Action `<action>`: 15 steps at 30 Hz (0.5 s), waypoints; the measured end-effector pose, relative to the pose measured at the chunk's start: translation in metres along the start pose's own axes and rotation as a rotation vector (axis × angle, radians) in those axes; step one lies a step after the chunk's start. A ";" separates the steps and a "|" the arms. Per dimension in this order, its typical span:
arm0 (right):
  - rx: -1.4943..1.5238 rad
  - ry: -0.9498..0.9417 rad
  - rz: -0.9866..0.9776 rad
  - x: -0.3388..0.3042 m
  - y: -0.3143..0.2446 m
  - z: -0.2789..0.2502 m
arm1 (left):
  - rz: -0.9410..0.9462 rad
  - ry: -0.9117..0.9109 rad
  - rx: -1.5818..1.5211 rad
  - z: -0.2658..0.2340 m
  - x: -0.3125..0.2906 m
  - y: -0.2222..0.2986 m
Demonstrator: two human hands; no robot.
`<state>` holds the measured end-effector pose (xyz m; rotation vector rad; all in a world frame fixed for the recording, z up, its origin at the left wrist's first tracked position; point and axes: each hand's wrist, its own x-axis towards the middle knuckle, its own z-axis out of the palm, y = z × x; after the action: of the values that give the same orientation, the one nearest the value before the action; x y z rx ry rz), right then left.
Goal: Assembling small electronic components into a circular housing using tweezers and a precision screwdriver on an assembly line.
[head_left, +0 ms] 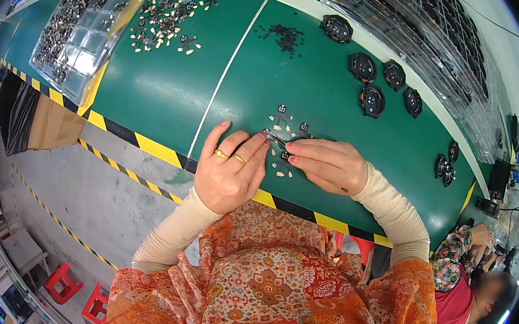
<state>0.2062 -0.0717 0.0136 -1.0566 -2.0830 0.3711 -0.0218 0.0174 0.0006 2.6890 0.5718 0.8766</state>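
Near the table's front edge, my left hand (228, 170) pinches a small black electronic part (266, 132) between thumb and index finger; two rings show on that hand. My right hand (329, 165) comes in from the other side, its fingers closed on thin dark tweezers (277, 139) whose tip reaches the pinched part. Close around the fingertips lie small black camera-like modules with pale connector tabs: one module (282, 112) beyond the hands, another module (304, 129) to the right, and pale tabs (282, 173) below. The fingers partly cover the pinched part.
The green table (157, 103) has a striped front edge (154, 149). Further off lie a pile of modules (160, 23), tiny black rings (287, 38) and several round black housings (371, 100). Clear trays (77, 54) stand left, stacked trays (411, 29) right. A co-worker (457, 293) sits at lower right.
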 end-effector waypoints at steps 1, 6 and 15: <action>0.001 -0.007 0.001 0.000 0.000 0.000 | 0.000 0.001 -0.001 0.000 0.000 0.000; 0.002 -0.012 -0.005 0.000 -0.001 0.000 | -0.021 0.004 -0.002 0.000 0.000 0.001; -0.012 -0.001 0.012 -0.002 0.000 0.002 | -0.009 -0.003 0.039 -0.002 0.001 0.002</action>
<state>0.2057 -0.0726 0.0117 -1.0766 -2.0832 0.3659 -0.0214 0.0158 0.0033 2.7200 0.6057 0.8678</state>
